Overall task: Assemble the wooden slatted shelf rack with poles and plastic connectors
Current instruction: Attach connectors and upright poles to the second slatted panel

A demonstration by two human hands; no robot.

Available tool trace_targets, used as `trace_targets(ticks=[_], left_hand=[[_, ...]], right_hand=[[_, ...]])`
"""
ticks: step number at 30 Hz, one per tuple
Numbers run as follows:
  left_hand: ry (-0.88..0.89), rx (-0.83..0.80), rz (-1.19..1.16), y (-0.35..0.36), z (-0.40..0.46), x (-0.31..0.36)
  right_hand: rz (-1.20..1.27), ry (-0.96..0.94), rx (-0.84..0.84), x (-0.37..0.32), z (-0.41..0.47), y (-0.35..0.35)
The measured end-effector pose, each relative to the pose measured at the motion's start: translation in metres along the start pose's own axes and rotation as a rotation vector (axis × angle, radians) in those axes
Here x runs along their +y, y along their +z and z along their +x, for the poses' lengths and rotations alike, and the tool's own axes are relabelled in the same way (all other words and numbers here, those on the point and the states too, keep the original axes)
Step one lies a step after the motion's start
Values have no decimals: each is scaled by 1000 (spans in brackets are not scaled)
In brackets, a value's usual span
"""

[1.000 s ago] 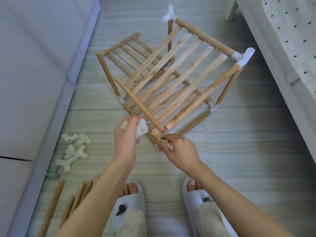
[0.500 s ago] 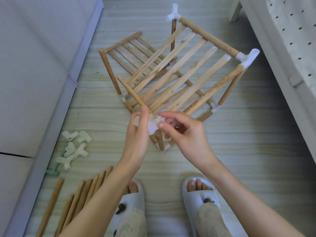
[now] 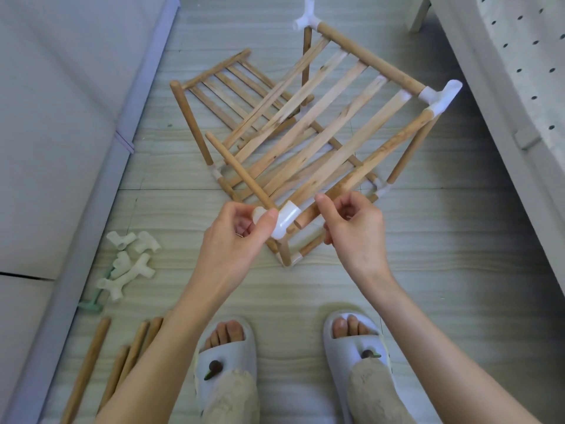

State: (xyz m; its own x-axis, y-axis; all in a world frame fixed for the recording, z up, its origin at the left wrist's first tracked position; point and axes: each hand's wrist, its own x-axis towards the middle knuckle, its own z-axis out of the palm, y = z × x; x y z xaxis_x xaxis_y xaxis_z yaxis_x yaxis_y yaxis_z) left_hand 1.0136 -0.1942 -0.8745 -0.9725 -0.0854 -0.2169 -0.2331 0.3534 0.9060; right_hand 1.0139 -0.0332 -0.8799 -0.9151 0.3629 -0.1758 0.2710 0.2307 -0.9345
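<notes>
No readable text, labels or numbers anywhere.

Half-built rack lying ahead on the floor

Pale slatted wooden rack (image 3: 305, 133) is sitting centre; loose white plastic connectors (image 3: 130, 264) and spare wooden poles (image 3: 88, 365) are lying to its left, nearer the feet.
</notes>
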Motion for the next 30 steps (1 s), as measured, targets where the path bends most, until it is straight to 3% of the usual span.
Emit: trace_targets(ticks=[2, 6, 8, 23, 30], left_hand=[[25, 34, 71, 0, 0, 0], [45, 44, 172, -1, 3, 1], [53, 31, 208, -3, 5, 3], [151, -142, 591, -11, 10, 26], [155, -127, 544, -7, 9, 21]], right_hand=[[-9, 192, -52, 3, 2, -3], [422, 461, -294, -2, 5, -6], [514, 459, -323, -5, 7, -6], [541, 357, -250, -9, 9, -8], [530, 370, -272, -5, 9, -6]])
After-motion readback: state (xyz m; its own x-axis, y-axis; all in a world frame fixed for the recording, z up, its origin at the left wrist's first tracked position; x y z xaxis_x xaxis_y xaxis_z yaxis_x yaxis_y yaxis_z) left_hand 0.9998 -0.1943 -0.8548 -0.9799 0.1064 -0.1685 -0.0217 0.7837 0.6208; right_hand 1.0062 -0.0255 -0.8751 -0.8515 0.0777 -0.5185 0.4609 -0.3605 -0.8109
